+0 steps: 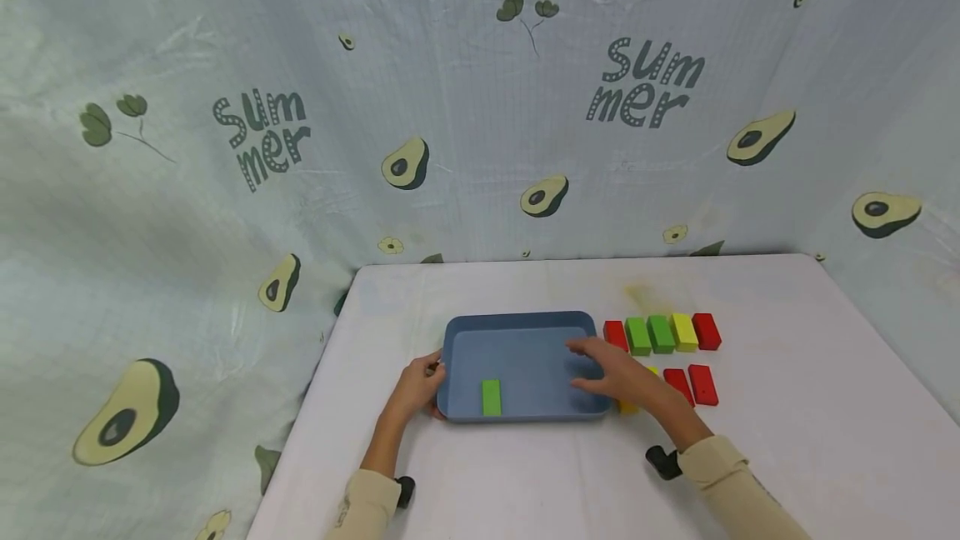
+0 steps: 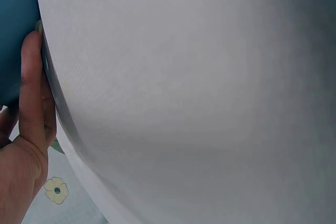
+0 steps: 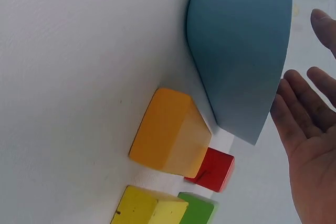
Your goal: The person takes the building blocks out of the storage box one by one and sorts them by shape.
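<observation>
A blue-grey tray (image 1: 525, 369) lies on the table with one green block (image 1: 491, 398) in its lower left part. At the tray's left side, my left hand (image 1: 417, 388) grips the rim, thumb above and fingers along the outer wall. The left wrist view shows those fingers (image 2: 32, 85) between the tray and the white tabletop. Over the tray's right end hovers my right hand (image 1: 618, 373), its fingers spread and the palm holding nothing. Below that hand, an orange block (image 3: 170, 132) stands beside the tray's outer wall, near a yellow block (image 3: 149, 208).
Right of the tray, a back row holds red, green and yellow blocks, among them a green block (image 1: 661, 334) and a red block (image 1: 707, 332). Two red blocks, one a red block (image 1: 703, 385) at the right, lie nearer. A printed cloth (image 1: 480, 107) hangs behind the table.
</observation>
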The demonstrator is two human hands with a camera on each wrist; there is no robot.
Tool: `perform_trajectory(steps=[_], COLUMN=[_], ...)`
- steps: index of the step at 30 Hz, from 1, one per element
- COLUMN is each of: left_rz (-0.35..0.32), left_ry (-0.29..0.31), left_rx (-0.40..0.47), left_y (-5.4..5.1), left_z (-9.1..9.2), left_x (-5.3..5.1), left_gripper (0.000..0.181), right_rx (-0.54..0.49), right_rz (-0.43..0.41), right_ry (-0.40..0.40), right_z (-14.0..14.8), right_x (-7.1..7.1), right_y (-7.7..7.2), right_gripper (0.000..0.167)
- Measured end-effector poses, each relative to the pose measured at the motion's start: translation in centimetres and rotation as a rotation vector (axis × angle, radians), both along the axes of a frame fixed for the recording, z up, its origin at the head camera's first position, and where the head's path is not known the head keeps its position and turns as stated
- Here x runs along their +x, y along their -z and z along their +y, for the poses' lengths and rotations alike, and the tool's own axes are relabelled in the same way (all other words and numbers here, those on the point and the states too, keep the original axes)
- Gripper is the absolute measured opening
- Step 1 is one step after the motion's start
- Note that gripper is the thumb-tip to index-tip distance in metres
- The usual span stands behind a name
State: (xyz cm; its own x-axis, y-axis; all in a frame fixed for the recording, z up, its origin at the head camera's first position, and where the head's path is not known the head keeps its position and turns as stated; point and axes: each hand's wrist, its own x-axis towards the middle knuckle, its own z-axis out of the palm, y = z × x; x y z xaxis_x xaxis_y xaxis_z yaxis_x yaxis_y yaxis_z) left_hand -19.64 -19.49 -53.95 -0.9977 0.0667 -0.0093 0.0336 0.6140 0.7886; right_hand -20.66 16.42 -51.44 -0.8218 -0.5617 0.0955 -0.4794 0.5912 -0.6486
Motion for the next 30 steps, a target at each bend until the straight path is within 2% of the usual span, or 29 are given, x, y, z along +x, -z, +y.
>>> perform_trajectory(steps=[8,13,20,30], left_rz=[-0.003,-0.017,-0.002,0.003], left_ry=[0.004,0.003,0.003,0.005], left_rx=[0.000,0.021,0.022,0.020], left_y=[0.0,0.1,-0.1,-0.2], left_z=[0.2,0.1,0.0,0.0], left_x=[0.1,0.3,0.1,0.1], left_gripper=[0.043,0.044,0.043,0.043], right_rx=[-0.032,0.000,0.034,0.049], right_rz=[-0.002,0.008,0.033,0.055], right_ry=[-0.039,-0.031,-0.037,-0.085], right_z=[-0.4,-1.0,-2.0,-3.4], right_x=[0.2,0.4,0.0,-0.1], right_y=[0.3,0.2,-0.2,0.4], right_gripper=[0.063,0.061,0.062,0.062])
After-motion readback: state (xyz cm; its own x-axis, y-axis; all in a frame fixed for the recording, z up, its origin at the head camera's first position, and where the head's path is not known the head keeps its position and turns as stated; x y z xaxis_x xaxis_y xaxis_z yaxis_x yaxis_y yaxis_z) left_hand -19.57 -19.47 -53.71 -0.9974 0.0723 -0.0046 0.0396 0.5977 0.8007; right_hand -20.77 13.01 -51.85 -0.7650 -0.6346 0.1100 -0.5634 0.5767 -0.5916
